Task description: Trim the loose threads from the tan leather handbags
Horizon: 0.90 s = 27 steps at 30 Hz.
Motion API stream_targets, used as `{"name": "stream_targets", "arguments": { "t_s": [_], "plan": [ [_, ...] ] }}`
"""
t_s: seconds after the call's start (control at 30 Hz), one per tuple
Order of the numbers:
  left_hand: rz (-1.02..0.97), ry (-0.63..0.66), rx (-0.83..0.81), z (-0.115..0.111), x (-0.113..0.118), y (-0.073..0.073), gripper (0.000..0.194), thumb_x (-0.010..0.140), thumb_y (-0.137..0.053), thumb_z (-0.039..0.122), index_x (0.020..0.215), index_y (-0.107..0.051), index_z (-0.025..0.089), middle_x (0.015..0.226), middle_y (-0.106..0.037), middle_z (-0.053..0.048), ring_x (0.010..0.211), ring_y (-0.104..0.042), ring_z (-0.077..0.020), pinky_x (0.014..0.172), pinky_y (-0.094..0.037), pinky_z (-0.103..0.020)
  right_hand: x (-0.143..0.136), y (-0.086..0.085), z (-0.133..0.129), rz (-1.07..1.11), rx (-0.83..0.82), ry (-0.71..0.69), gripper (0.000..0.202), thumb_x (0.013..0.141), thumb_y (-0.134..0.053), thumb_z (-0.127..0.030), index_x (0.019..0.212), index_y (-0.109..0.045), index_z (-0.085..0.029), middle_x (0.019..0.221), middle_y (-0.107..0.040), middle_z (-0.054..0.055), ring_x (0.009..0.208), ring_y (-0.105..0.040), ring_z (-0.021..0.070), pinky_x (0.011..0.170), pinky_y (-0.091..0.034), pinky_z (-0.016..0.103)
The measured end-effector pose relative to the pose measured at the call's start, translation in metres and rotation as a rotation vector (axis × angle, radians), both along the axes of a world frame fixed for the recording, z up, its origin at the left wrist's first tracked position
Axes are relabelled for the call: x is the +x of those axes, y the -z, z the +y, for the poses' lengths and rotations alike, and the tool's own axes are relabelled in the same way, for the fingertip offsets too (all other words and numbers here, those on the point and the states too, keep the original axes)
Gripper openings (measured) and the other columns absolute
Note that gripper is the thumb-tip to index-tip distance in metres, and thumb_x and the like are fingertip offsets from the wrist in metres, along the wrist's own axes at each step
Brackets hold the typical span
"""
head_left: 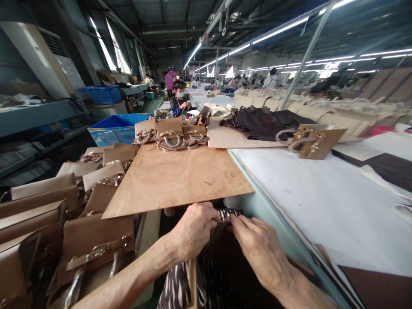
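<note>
While the wooden board [180, 180] lies ahead, we pinch the patterned cloth [227, 213] between the fingers [238, 224] of our left hand [197, 225] and right hand [260, 242], beside the worktop [289, 189].

Two bare forearms [141, 270], bare wrists [176, 248], bare hands [199, 225]

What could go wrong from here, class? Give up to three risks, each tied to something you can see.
The patterned cloth could slip if the left hand or right hand loosens its grip. The left hand appears close to the wooden board, so its knuckles might scrape the edge. The left forearm appears near the closest brown bag and might nudge it.
</note>
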<state>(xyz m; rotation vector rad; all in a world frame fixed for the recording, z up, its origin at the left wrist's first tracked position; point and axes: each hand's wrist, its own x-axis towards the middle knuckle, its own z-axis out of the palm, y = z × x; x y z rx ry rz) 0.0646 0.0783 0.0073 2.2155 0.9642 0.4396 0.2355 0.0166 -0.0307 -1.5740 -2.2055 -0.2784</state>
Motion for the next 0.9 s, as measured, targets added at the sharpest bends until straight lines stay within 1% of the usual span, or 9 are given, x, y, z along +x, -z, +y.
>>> {"name": "stream_targets", "arguments": {
  "t_s": [0.1,0.23,0.37,0.43,0.5,0.57,0.67,0.8,0.9],
  "plan": [
    [-0.003,-0.02,0.0,0.0,0.0,0.001,0.023,0.074,-0.045,0.005,0.074,-0.065,0.014,0.075,-0.057,-0.002,0.07,-0.051,-0.0117,0.065,-0.036,-0.021,-0.01,-0.004,0.006,0.102,-0.086,-0.02,0.019,0.081,-0.051,-0.005,0.087,-0.061,-0.02,0.077,-0.067,0.002,0.066,-0.061,0.0187,0.061,-0.043,0.029],
    [-0.017,-0.052,0.001,-0.001,0.0,0.003,0.021,0.072,-0.044,0.005,0.069,-0.063,0.013,0.073,-0.057,-0.002,0.069,-0.051,-0.0119,0.065,-0.037,-0.021,-0.015,-0.012,0.011,0.227,-0.203,-0.051,0.022,0.085,-0.044,-0.009,0.085,-0.063,-0.02,0.079,-0.069,0.003,0.073,-0.063,0.0175,0.067,-0.045,0.026],
    [-0.057,-0.071,-0.007,-0.002,-0.001,0.003,0.021,0.072,-0.045,0.008,0.072,-0.065,0.014,0.075,-0.06,-0.002,0.071,-0.053,-0.0128,0.069,-0.038,-0.022,-0.017,-0.022,0.012,0.302,-0.324,-0.029,0.028,0.087,-0.039,-0.013,0.078,-0.064,-0.022,0.076,-0.069,0.003,0.072,-0.064,0.0173,0.064,-0.045,0.024],
    [-0.061,-0.08,-0.034,-0.003,-0.003,0.001,0.021,0.073,-0.045,0.01,0.072,-0.066,0.015,0.075,-0.061,-0.002,0.072,-0.054,-0.0128,0.069,-0.038,-0.022,-0.018,-0.025,0.013,0.323,-0.356,-0.026,0.029,0.087,-0.039,-0.014,0.077,-0.065,-0.022,0.075,-0.069,0.004,0.071,-0.064,0.0172,0.062,-0.045,0.023],
    [-0.035,-0.087,-0.06,-0.003,-0.008,-0.003,0.02,0.072,-0.047,0.012,0.073,-0.066,0.017,0.076,-0.061,-0.001,0.072,-0.054,-0.0131,0.068,-0.038,-0.022,-0.019,-0.026,0.013,0.33,-0.37,-0.022,0.029,0.086,-0.039,-0.014,0.074,-0.064,-0.021,0.074,-0.069,0.004,0.07,-0.064,0.0169,0.061,-0.044,0.023],
    [0.03,-0.093,-0.065,-0.003,-0.012,-0.007,0.017,0.071,-0.053,0.017,0.08,-0.067,0.02,0.081,-0.062,0.0,0.076,-0.055,-0.0147,0.069,-0.038,-0.023,-0.02,-0.026,0.013,0.328,-0.374,-0.022,0.029,0.086,-0.039,-0.014,0.072,-0.064,-0.02,0.072,-0.068,0.004,0.069,-0.064,0.0163,0.061,-0.043,0.022],
    [0.165,-0.126,-0.047,-0.004,-0.018,-0.011,0.024,0.065,-0.063,0.025,0.088,-0.065,0.023,0.087,-0.064,0.0,0.08,-0.056,-0.0188,0.067,-0.037,-0.026,-0.021,-0.026,0.013,0.307,-0.34,-0.032,0.03,0.087,-0.038,-0.015,0.072,-0.064,-0.021,0.069,-0.068,0.003,0.067,-0.064,0.0159,0.06,-0.044,0.021],
    [0.282,-0.231,-0.024,-0.006,-0.022,-0.012,0.018,0.065,-0.062,0.025,0.082,-0.063,0.022,0.081,-0.064,-0.001,0.078,-0.056,-0.0209,0.062,-0.033,-0.027,-0.022,-0.025,0.011,0.288,-0.277,-0.055,0.03,0.088,-0.037,-0.017,0.072,-0.063,-0.022,0.067,-0.067,0.003,0.065,-0.064,0.0167,0.059,-0.045,0.022],
    [0.278,-0.242,-0.02,-0.008,-0.023,-0.012,0.012,0.067,-0.057,0.022,0.077,-0.065,0.022,0.075,-0.064,-0.001,0.072,-0.056,-0.0187,0.06,-0.033,-0.025,-0.021,-0.023,0.011,0.301,-0.283,-0.072,0.029,0.088,-0.038,-0.016,0.074,-0.062,-0.022,0.069,-0.068,0.003,0.065,-0.064,0.0164,0.058,-0.044,0.022]
  ]
}}
